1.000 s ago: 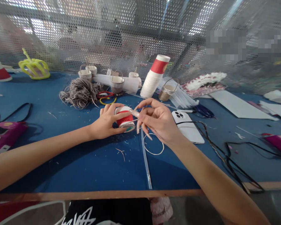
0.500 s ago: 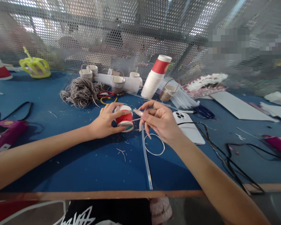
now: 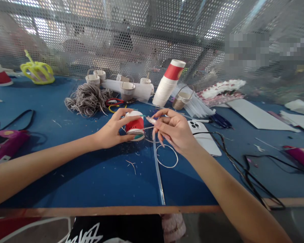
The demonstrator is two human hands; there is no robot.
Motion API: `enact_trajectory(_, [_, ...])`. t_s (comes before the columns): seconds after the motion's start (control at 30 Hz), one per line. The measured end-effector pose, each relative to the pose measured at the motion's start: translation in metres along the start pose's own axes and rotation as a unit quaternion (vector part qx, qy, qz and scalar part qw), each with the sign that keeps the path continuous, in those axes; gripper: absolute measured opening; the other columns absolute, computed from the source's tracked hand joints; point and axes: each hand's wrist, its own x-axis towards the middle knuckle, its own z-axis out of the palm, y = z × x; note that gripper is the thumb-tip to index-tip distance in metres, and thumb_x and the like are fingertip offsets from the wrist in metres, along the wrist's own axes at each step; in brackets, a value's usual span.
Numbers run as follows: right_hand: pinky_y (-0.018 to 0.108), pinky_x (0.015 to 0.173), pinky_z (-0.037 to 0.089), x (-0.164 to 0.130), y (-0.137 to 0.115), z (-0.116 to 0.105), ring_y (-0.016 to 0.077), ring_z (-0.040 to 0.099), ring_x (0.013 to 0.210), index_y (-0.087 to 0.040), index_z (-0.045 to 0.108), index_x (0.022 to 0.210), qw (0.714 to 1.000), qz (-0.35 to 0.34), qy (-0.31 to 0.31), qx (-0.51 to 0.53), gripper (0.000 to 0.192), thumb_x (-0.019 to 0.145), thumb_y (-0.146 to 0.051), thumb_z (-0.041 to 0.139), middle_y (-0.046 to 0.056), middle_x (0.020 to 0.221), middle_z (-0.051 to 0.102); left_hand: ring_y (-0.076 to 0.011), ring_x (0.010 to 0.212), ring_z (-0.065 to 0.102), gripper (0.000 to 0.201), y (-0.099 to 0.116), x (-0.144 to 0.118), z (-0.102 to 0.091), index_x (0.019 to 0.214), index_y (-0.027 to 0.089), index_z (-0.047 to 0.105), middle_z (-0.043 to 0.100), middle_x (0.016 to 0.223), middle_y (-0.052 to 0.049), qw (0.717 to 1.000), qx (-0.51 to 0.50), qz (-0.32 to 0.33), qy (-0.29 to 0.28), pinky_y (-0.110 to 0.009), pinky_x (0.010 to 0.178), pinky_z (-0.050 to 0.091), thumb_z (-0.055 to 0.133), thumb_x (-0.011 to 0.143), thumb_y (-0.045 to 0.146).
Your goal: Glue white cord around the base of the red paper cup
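Inspector: Since the earliest frame, your left hand [image 3: 111, 131] has drawn back along the cup [image 3: 135, 125], exposing more red band, and your right hand's [image 3: 176, 131] fingertips have shifted slightly away from it.

Second inspector: Where do you have the cup, and why that hold?

Inspector: You have it between your hands, over the middle of the blue surface [image 3: 96, 182]; whether it rests there cannot be told. The cord [image 3: 148, 128] lies across its lower end and runs to your right hand. In my judgement, your left hand braces the cup against that pull.

Second inspector: State of your hands?

Inspector: Your left is half open, curved around the cup, forefinger across the upper part and thumb at the lower end. Your right has thumb and forefinger pressed together, apparently pinching the cord, other fingers loosely curled; the exact contact is too small to confirm. Below your right hand you have a white loop [image 3: 177, 158] and a clear stick [image 3: 158, 172], both lying close by, within easy reach.
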Motion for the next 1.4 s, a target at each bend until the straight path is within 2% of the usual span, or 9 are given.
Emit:
enact_trajectory(0.4, [0.020,0.029,0.029,0.0005,0.0024,-0.0014,0.0042,0.045,0.030,-0.020,0.057,0.084,1.000,0.007,0.010,-0.007,0.031,0.073,-0.037,0.081,-0.005,0.057,0.066,-0.0311,0.132,0.046,0.063,-0.0011,0.0008,-0.0039,0.138,0.030,0.050,0.041,0.140,-0.011,1.000,-0.011,0.018,0.016,-0.058,0.115,0.040,0.074,0.080,0.035])
enact_trajectory(0.73, [0.020,0.029,0.031,-0.0008,0.0038,-0.0014,0.0025,0.040,0.030,-0.019,0.059,0.085,1.000,0.003,0.013,-0.008,0.030,0.074,-0.036,0.081,-0.005,0.058,0.067,-0.0285,0.131,0.046,0.062,0.0032,0.0019,-0.0069,0.138,0.028,0.050,0.040,0.138,-0.011,0.999,-0.016,0.025,0.021,-0.053,0.116,0.041,0.074,0.081,0.033])
enact_trajectory(0.87, [0.020,0.029,0.032,-0.0011,0.0042,-0.0015,0.0022,0.039,0.030,-0.019,0.059,0.085,1.000,0.003,0.008,-0.007,0.031,0.073,-0.037,0.082,-0.005,0.057,0.066,-0.0297,0.132,0.045,0.061,0.0031,0.0021,-0.0068,0.137,0.030,0.050,0.043,0.136,-0.010,0.999,-0.007,0.018,0.029,-0.055,0.114,0.043,0.074,0.081,0.036])
enact_trajectory(1.1, [0.021,0.030,0.033,-0.0019,0.0046,-0.0010,0.0025,0.042,0.031,-0.019,0.058,0.087,1.000,0.009,0.017,-0.014,0.029,0.075,-0.034,0.080,-0.005,0.059,0.066,-0.0317,0.134,0.043,0.057,0.0020,0.0025,-0.0071,0.136,0.029,0.052,0.044,0.135,-0.011,0.999,0.004,0.023,0.045,-0.056,0.113,0.043,0.072,0.082,0.034])
enact_trajectory(1.23, [0.022,0.030,0.033,-0.0018,0.0050,-0.0006,0.0037,0.043,0.031,-0.020,0.055,0.096,0.999,0.018,0.031,-0.004,0.037,0.073,-0.031,0.081,-0.006,0.060,0.066,-0.0293,0.128,0.049,0.055,0.0028,0.0023,-0.0066,0.136,0.029,0.052,0.043,0.135,-0.011,0.998,0.000,0.041,0.052,-0.055,0.112,0.044,0.071,0.084,0.033])
enact_trajectory(1.4, [0.023,0.030,0.032,-0.0018,0.0050,0.0006,0.0047,0.044,0.032,-0.021,0.052,0.098,0.999,0.019,0.030,0.000,0.041,0.071,-0.029,0.081,-0.007,0.059,0.065,-0.0312,0.135,0.042,0.060,0.0054,0.0025,-0.0071,0.139,0.030,0.049,0.045,0.133,-0.011,0.998,0.004,0.028,0.056,-0.052,0.111,0.047,0.071,0.083,0.033])
